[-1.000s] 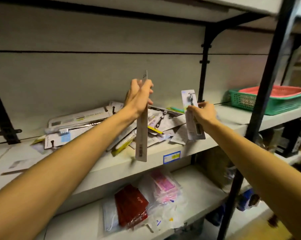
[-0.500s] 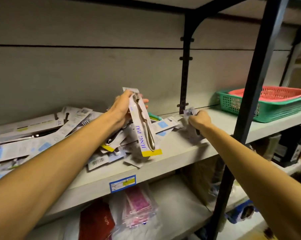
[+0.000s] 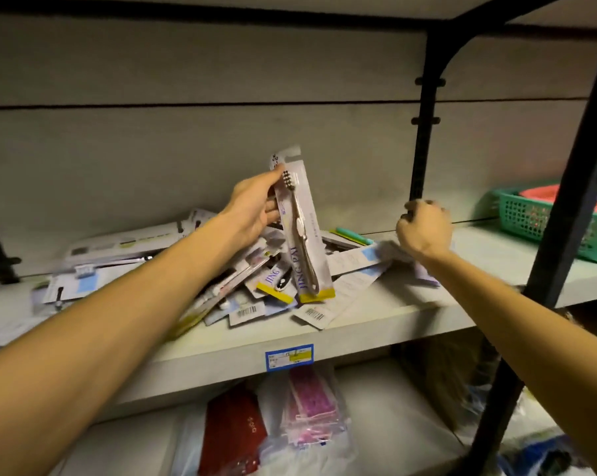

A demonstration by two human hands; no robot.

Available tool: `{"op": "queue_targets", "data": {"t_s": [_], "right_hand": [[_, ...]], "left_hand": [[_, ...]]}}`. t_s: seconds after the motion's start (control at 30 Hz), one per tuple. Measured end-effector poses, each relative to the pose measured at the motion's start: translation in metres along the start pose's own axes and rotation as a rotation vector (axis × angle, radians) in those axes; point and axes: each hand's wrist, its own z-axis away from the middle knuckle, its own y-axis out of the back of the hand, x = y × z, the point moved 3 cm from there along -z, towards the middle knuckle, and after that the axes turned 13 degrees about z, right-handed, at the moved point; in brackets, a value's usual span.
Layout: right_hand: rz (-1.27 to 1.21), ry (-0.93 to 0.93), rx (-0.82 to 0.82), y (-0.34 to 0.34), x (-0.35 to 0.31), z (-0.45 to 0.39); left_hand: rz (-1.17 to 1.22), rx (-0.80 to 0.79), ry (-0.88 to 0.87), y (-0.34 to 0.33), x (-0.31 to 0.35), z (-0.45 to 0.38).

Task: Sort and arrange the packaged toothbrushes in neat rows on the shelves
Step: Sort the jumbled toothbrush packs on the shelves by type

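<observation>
My left hand (image 3: 252,211) holds a packaged toothbrush (image 3: 304,242) upright above the pile; its card reads "JING PAI" and has a yellow strip at the bottom. Below it a messy pile of packaged toothbrushes (image 3: 256,297) sprawls across the grey shelf (image 3: 376,324), reaching to the far left. My right hand (image 3: 424,228) hovers to the right of the pile with its fingers curled, and nothing shows in them. A blurred pale package (image 3: 424,274) lies on the shelf under that wrist.
A green basket (image 3: 530,221) with a red one nested inside stands on the shelf at far right. A black rear upright (image 3: 424,132) and a black front post (image 3: 565,218) frame the bay. The lower shelf holds a red pack (image 3: 232,438) and pink bagged goods (image 3: 307,417).
My right hand has put its small package down on the shelf and risen, curled. My left hand has turned its toothbrush package face-on and holds it over the pile.
</observation>
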Motion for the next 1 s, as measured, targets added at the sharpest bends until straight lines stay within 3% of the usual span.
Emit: {"op": "queue_targets", "data": {"t_s": [0.3,0.57,0.7,0.9,1.0], "right_hand": [[-0.407,0.362,0.186,0.047,-0.146,0.101],[-0.636,0.631,0.128,0.071,-0.293,0.278],[-0.61,0.813,0.039,0.071,-0.366,0.369],[-0.277,1.301,-0.004,0.06,-0.473,0.489],[-0.228,1.436,-0.054,0.045,-0.529,0.533]], "left_hand": [[0.157,0.143,-0.13,0.1,0.103,0.096],[-0.184,0.279,-0.138,0.256,0.171,0.249],[-0.38,0.387,-0.167,0.338,0.204,0.327],[-0.453,0.617,-0.23,0.446,0.266,0.409],[-0.453,0.714,-0.221,0.496,0.29,0.429]]}}
